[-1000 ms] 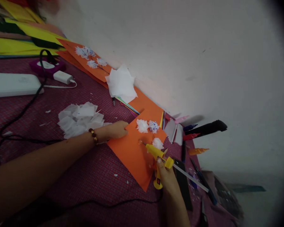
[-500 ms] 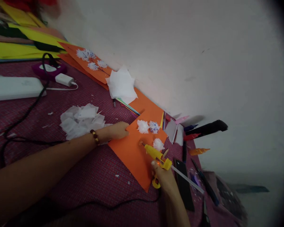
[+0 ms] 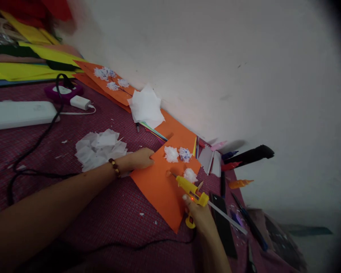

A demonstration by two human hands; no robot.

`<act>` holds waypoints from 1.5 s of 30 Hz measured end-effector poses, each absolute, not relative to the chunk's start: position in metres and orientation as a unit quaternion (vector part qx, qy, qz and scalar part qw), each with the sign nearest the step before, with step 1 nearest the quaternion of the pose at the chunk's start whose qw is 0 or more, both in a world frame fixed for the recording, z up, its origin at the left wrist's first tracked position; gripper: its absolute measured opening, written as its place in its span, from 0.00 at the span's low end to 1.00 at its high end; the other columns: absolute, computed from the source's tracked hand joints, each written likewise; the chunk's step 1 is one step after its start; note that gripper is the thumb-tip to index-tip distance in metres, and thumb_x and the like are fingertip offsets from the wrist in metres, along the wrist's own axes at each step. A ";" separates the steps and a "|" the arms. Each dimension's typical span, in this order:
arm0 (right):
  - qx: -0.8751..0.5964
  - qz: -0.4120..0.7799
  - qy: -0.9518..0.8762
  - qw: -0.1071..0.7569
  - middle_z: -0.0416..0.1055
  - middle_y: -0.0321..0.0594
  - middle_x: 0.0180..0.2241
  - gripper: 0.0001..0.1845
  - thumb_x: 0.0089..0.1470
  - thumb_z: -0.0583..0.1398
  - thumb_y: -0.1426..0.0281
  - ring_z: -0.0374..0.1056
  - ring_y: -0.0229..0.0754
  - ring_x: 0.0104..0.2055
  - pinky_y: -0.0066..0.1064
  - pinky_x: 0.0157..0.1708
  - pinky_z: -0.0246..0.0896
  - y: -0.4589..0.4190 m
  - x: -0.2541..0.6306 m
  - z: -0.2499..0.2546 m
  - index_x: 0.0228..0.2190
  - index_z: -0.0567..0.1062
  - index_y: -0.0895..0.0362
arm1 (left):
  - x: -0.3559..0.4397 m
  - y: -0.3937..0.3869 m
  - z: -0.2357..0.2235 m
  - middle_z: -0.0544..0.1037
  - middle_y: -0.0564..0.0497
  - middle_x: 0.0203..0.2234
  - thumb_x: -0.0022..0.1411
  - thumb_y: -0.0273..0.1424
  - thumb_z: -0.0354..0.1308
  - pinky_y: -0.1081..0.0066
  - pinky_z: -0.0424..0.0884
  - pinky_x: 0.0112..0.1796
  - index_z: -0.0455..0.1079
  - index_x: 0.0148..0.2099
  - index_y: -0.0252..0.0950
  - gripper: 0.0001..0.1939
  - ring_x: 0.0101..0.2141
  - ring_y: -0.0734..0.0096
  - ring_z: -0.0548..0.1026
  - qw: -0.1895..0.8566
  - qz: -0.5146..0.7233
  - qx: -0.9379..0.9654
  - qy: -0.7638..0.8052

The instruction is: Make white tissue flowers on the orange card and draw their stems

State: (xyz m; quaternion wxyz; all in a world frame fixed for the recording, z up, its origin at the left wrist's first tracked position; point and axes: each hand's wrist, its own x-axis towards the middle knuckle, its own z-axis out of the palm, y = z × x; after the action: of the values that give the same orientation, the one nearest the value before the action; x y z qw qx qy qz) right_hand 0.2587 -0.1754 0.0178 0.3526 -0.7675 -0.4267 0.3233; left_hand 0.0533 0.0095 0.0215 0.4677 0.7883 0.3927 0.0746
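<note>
My right hand [image 3: 198, 211] is wrapped round the handle of a yellow glue gun [image 3: 188, 185], with a clear glue stick [image 3: 227, 217] poking out of its back. The nozzle points at a small blob of glue [image 3: 168, 173] on an orange sheet of paper [image 3: 156, 185]. Gripping that sheet by its left edge is my left hand [image 3: 142, 158]; its fingertips are partly hidden. On the sheet sit two white paper flowers, one of them near the nozzle [image 3: 190, 175], and a blue-tinged paper flower [image 3: 185, 154].
A heap of white tissue pieces [image 3: 100, 148] lies left of the sheet. Behind are a decorated orange card [image 3: 88, 70] and a white paper stack [image 3: 146, 104] against the wall. A black cable [image 3: 45, 174], white power strip [image 3: 22, 114], phone [image 3: 224, 227] and pens surround the work.
The glue gun's nozzle has drawn slightly away from the glue blob, to the right. My left hand keeps its hold on the orange paper. The whole view has shifted a little.
</note>
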 end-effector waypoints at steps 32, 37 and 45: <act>-0.731 0.494 -0.433 0.181 0.59 0.27 0.14 0.19 0.46 0.60 0.54 0.51 0.30 0.15 0.23 0.16 0.44 -0.142 0.265 0.076 0.30 0.73 0.59 | 0.052 0.012 0.023 0.75 0.49 0.25 0.48 0.27 0.49 0.76 0.56 0.21 0.70 0.32 0.31 0.10 0.22 0.73 0.68 0.420 0.057 0.814 0.398; -0.759 0.342 -0.518 0.196 0.65 0.30 0.17 0.19 0.45 0.60 0.57 0.56 0.34 0.18 0.25 0.20 0.49 -0.157 0.243 0.088 0.38 0.75 0.54 | 0.054 0.011 0.024 0.74 0.48 0.24 0.47 0.26 0.49 0.76 0.55 0.22 0.69 0.29 0.30 0.08 0.23 0.73 0.68 0.402 0.061 0.821 0.400; -0.802 0.067 -0.592 0.044 0.72 0.40 0.25 0.14 0.53 0.55 0.60 0.66 0.39 0.24 0.27 0.24 0.47 -0.197 0.220 0.053 0.27 0.71 0.57 | 0.055 0.008 0.019 0.70 0.50 0.18 0.45 0.28 0.51 0.74 0.56 0.22 0.69 0.26 0.30 0.08 0.22 0.71 0.67 0.406 0.062 0.828 0.382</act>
State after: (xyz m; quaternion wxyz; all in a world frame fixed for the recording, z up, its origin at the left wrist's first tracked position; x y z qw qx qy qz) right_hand 0.2203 -0.1972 0.0534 0.0437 -0.8022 -0.5917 0.0671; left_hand 0.0549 0.0085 0.0186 0.4064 0.8276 0.3821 0.0623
